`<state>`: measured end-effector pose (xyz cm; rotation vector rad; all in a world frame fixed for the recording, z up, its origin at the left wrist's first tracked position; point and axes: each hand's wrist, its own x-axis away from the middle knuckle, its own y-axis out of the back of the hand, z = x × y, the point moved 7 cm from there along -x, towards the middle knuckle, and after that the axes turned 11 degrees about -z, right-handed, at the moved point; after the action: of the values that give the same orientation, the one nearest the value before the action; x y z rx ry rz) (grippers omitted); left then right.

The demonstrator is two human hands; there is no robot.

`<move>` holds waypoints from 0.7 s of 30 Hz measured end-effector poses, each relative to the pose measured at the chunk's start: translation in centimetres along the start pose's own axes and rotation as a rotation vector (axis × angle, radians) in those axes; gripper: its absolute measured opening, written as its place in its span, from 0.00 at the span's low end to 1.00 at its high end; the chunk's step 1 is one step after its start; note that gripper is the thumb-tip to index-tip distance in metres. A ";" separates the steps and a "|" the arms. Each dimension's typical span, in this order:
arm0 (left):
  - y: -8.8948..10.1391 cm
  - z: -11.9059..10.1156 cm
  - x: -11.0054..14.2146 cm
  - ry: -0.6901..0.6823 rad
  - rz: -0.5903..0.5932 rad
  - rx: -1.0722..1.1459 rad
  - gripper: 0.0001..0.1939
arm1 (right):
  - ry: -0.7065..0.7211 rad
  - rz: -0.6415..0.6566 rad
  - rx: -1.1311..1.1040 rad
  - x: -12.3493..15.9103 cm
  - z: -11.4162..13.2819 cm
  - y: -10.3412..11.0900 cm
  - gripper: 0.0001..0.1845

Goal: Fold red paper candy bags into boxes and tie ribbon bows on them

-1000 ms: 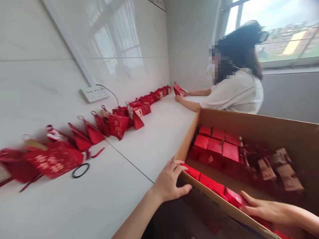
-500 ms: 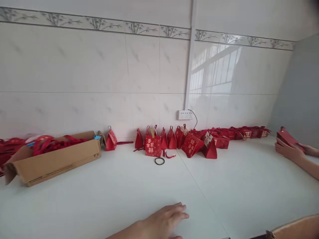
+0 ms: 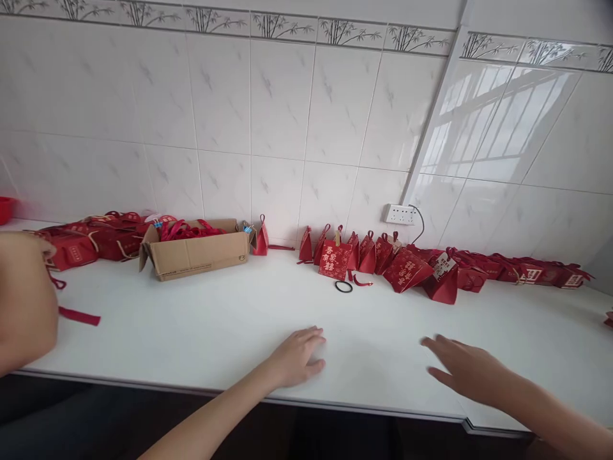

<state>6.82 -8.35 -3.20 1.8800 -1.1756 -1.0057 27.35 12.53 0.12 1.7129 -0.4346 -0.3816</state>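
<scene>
My left hand (image 3: 297, 358) rests palm down on the white table (image 3: 191, 332), fingers stretched forward and thumb apart, with nothing in it. To the right, my right hand (image 3: 462, 367) hovers over or touches the tabletop, fingers spread and holding nothing. Beyond both hands stands a red gift box (image 3: 334, 258) with gold characters. A black ring (image 3: 343, 287) and a short red ribbon (image 3: 363, 282) lie in front of it. Farther right, a red box (image 3: 408, 269) lies tilted beside an upright triangular red box (image 3: 443, 281) with a pale tag.
An open cardboard box (image 3: 204, 255) full of red ribbons stands at left. Another person's arm (image 3: 23, 300) reaches in at the left edge, near red boxes (image 3: 71, 248). A power strip (image 3: 400, 214) is on the wall. More red boxes (image 3: 536, 273) line the back right.
The view has swung left and down. My right hand has come into view over the table. The arm at left now shows, while the other person's hands at right are out of view.
</scene>
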 end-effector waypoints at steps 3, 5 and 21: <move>0.2 0.4 -0.1 0.048 -0.086 0.001 0.23 | 0.049 0.008 0.027 -4.2 4.4 1.2 0.22; 0.4 0.8 -0.2 0.080 -0.134 -0.008 0.21 | 0.012 0.003 0.044 -6.6 4.5 1.4 0.22; -1.0 1.4 0.0 0.062 -0.211 0.051 0.22 | -0.107 -0.201 0.034 -13.7 -5.3 0.3 0.14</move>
<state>5.97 -8.18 -4.63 2.0937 -0.9905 -1.0299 17.96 23.70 1.59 1.7800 -0.3482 -0.6173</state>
